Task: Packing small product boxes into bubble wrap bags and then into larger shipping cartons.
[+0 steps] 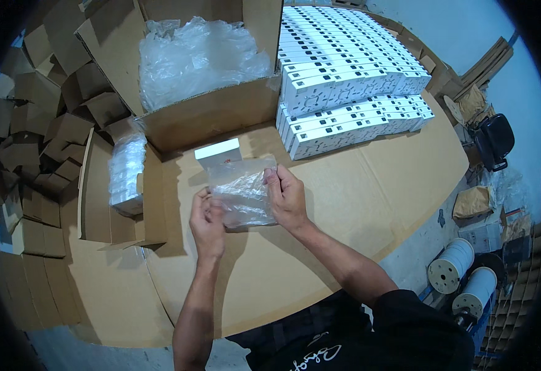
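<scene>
A clear plastic bag (244,193) is stretched between my two hands, above the cardboard-covered table. My right hand (287,196) pinches its right edge between thumb and fingers. At the bag's left edge is my left hand (208,219), its fingers curled and partly smeared by motion; it appears to grip the plastic. Just beyond the bag stands a small white box (218,153) with a reddish mark on its front, its lower part hidden behind the plastic.
A large carton (208,114) of clear plastic bags (199,57) stands at the back. To the left, a smaller open carton (154,204) holds a row of plastic-wrapped boxes (127,170). Stacked white boxes (338,86) fill the back right. Wire spools (452,266) sit on the floor at right.
</scene>
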{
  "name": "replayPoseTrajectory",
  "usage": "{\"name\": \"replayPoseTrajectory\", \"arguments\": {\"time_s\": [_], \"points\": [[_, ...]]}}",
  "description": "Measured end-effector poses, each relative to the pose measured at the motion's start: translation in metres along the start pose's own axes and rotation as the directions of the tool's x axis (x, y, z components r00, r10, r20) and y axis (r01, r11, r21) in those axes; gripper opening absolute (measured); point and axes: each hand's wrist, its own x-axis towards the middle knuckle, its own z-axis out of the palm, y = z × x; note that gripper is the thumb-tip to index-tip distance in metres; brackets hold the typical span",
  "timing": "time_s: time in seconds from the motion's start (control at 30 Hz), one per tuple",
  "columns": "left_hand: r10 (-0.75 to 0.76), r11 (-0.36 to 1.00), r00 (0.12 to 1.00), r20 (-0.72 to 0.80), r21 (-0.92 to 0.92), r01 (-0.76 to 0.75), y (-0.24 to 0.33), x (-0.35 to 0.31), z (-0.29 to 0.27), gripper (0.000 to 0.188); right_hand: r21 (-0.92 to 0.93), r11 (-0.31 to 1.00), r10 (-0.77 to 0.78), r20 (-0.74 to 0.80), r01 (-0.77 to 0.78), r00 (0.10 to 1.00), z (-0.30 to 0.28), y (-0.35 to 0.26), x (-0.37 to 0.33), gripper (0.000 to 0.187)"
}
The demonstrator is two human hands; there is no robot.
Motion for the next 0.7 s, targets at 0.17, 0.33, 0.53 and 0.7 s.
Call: {"name": "replayPoseTrajectory", "arguments": {"time_s": [0.17, 0.33, 0.53, 0.7], "points": [[-0.137, 0.981, 0.979, 0.153, 0.160, 0.112, 0.008, 0.000, -0.008, 0.017, -0.052, 0.999, -0.001, -0.005, 0.000, 1.000, -0.002, 0.004, 0.003, 0.029], [0.032, 0.919, 0.981, 0.193, 0.381, -0.105, 0.007, 0.011, -0.029, 0.019, -0.022, 0.999, -0.026, -0.041, 0.026, 0.999, -0.002, 0.003, 0.006, 0.031], [0.111, 0.992, 0.986, 0.121, 0.047, -0.117, -0.006, 0.009, -0.015, 0.026, 0.006, 1.000, 0.020, 0.090, -0.021, 0.996, 0.006, 0.003, -0.005, 0.029], [-0.022, 0.995, 0.999, 0.028, 0.101, 0.019, -0.001, 0.005, -0.007, 0.031, -0.023, 1.000, 0.002, 0.181, 0.002, 0.983, 0.011, 0.000, -0.018, 0.026]]}}
